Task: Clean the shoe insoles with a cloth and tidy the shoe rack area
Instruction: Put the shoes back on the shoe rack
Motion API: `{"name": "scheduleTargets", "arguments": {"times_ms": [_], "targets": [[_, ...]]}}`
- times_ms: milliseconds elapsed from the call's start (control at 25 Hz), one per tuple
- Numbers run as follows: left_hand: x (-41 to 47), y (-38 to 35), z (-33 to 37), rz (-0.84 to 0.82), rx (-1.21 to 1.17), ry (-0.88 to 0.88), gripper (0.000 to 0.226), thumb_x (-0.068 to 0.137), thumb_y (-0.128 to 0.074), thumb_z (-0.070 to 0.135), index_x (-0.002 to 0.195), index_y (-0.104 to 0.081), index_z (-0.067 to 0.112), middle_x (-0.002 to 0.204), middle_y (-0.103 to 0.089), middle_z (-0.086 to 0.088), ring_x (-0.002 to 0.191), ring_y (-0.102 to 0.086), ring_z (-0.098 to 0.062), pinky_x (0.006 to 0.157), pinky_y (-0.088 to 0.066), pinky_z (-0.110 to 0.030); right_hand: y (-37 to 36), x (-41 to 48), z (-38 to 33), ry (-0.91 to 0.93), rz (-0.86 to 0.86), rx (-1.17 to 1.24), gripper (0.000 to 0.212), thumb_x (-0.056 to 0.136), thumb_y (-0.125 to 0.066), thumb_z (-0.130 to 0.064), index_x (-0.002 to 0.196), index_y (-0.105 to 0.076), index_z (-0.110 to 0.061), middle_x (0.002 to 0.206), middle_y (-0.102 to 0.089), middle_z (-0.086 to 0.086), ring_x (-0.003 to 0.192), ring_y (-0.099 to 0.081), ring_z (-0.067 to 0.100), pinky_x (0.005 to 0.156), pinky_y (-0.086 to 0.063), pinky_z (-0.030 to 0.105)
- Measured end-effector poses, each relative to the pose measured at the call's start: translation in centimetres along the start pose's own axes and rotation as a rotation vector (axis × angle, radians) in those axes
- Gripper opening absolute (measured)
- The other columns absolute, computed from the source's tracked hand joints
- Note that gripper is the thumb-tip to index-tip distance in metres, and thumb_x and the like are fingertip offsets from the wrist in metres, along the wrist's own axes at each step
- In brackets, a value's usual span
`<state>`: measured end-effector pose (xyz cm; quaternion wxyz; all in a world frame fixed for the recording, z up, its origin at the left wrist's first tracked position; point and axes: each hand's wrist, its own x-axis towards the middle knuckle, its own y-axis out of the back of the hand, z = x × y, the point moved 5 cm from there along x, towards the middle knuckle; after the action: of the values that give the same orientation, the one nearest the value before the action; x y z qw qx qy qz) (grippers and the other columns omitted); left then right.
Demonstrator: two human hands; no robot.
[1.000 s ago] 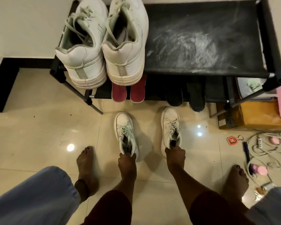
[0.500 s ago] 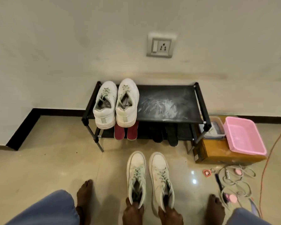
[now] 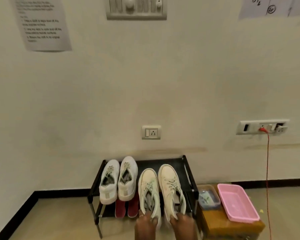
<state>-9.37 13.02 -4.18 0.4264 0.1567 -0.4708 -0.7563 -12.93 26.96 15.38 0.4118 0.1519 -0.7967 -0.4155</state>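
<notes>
Left hand (image 3: 146,226): at 6 o'clock in the view, fingers curled over the heel collar of the left cream sneaker (image 3: 149,187), clasping it.
Right hand (image 3: 183,226): just at 3 o'clock of the left hand, fingers hooked into the heel opening of the right cream sneaker (image 3: 171,184), gripping it.
Cream sneakers, axis: both lie lengthwise on the 6-to-12 line, side by side and nearly touching, openings up.
Cream sneakers, heading: toes point to 12 o'clock at the wall, heels to 6 o'clock at the person; the right one's toe reaches a little further toward 12.
Cream sneakers, place: over the right half of the black shoe rack (image 3: 187,168), with heels hanging past its front edge. Whether the soles rest on the top shelf I cannot tell.
White sneakers (image 3: 119,179): a pair on the rack's left half, at 9 o'clock of the cream pair, toes also to 12 o'clock.
Red insoles (image 3: 126,207): two, on the lower shelf below the white pair, ends poking out toward 6 o'clock.
Clear container (image 3: 209,198): at 3 o'clock of the rack, on a brown box (image 3: 229,226).
Pink tray (image 3: 237,203): on the same box, at 3 o'clock of the container.
Wall socket (image 3: 151,132): at 12 o'clock of the rack.
Red cable (image 3: 267,170): hangs from a socket strip (image 3: 262,126) at 3 o'clock.
</notes>
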Motion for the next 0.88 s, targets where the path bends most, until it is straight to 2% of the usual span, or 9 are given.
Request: {"name": "scheduleTargets", "arguments": {"times_ms": [40,80,120,160,200,400,520,760,880], "targets": [[0.7,0.5,0.2,-0.063,-0.044,0.033,0.016,0.071,-0.059,0.032,0.073,-0.071,0.021,0.074,-0.067,-0.008,0.054,-0.065,-0.021,0.044,-0.044,-0.020,-4.0,0.3,2.8,-0.130,-0.210,0.104,0.042,0.064,-0.049,-0.006,0.101,-0.054,-0.026,0.045,-0.060,0.011,0.043,-0.061,0.007,0.048,-0.039,0.013],[2.0,1.4,0.3,-0.062,-0.058,0.118,0.020,0.082,-0.058,0.028,0.089,-0.071,0.015,0.092,-0.065,-0.009,0.075,-0.068,-0.023,0.061,-0.048,-0.023,-8.6,1.0,5.2,-0.296,-0.355,0.128,0.019,0.083,-0.045,-0.011,0.084,-0.063,-0.011,0.073,-0.069,0.013,0.071,-0.068,0.011,0.061,-0.044,0.014],[3.7,2.4,0.5,-0.011,-0.064,0.157,0.026,0.088,-0.056,0.029,0.103,-0.067,0.012,0.105,-0.062,-0.010,0.092,-0.064,-0.023,0.075,-0.047,-0.026,-12.8,1.8,7.0,-0.327,-0.416,0.169,0.023,0.091,-0.043,-0.023,0.100,-0.063,-0.013,0.095,-0.069,0.010,0.091,-0.065,0.016,0.075,-0.046,0.019],[5.2,2.1,0.2,0.002,-0.084,0.170,0.030,0.090,-0.055,0.031,0.111,-0.063,0.011,0.111,-0.060,-0.010,0.100,-0.061,-0.023,0.081,-0.044,-0.027,-15.6,2.8,8.0,-0.358,-0.496,0.171,0.028,0.093,-0.043,-0.027,0.106,-0.061,-0.011,0.104,-0.067,0.007,0.098,-0.062,0.019,0.080,-0.045,0.022],[6.7,1.8,-0.1,-0.013,-0.083,0.176,0.030,0.090,-0.056,0.030,0.112,-0.061,0.010,0.112,-0.062,-0.010,0.101,-0.060,-0.022,0.082,-0.043,-0.027,-17.1,4.1,7.9,-0.401,-0.565,0.195,0.028,0.093,-0.044,-0.027,0.108,-0.061,-0.011,0.105,-0.066,0.007,0.097,-0.062,0.019,0.080,-0.046,0.023],[12.9,-0.5,-1.5,-0.061,-0.126,0.214,0.027,0.086,-0.061,0.023,0.103,-0.064,0.003,0.102,-0.066,-0.016,0.092,-0.062,-0.025,0.079,-0.046,-0.032,-23.0,8.5,7.6,-0.442,-0.538,0.229,0.025,0.093,-0.046,-0.021,0.104,-0.063,-0.004,0.100,-0.066,0.010,0.093,-0.064,0.023,0.073,-0.047,0.024],[15.0,-2.7,-2.4,-0.104,-0.081,0.240,0.028,0.087,-0.059,0.022,0.106,-0.064,0.003,0.103,-0.065,-0.015,0.093,-0.062,-0.026,0.076,-0.045,-0.029,-26.4,9.3,8.0,-0.464,-0.536,0.184,0.024,0.094,-0.045,-0.018,0.103,-0.062,-0.004,0.102,-0.065,0.011,0.093,-0.063,0.023,0.073,-0.047,0.025],[14.4,-5.7,-3.3,-0.098,-0.170,0.294,0.039,0.090,-0.055,0.020,0.128,-0.052,0.015,0.120,-0.051,-0.014,0.104,-0.055,-0.026,0.086,-0.044,-0.032,-29.6,9.4,7.8,-0.382,-0.510,0.120,0.024,0.096,-0.042,-0.017,0.106,-0.060,-0.006,0.099,-0.065,0.008,0.088,-0.063,0.018,0.072,-0.049,0.023],[13.1,-5.5,-2.6,-0.032,-0.315,0.288,0.045,0.090,-0.056,0.011,0.134,-0.045,0.014,0.131,-0.045,-0.013,0.111,-0.052,-0.025,0.090,-0.042,-0.030,-28.9,8.8,7.3,-0.372,-0.506,0.124,0.028,0.096,-0.043,-0.019,0.121,-0.053,-0.010,0.103,-0.063,0.008,0.092,-0.063,0.020,0.076,-0.050,0.026]]}}
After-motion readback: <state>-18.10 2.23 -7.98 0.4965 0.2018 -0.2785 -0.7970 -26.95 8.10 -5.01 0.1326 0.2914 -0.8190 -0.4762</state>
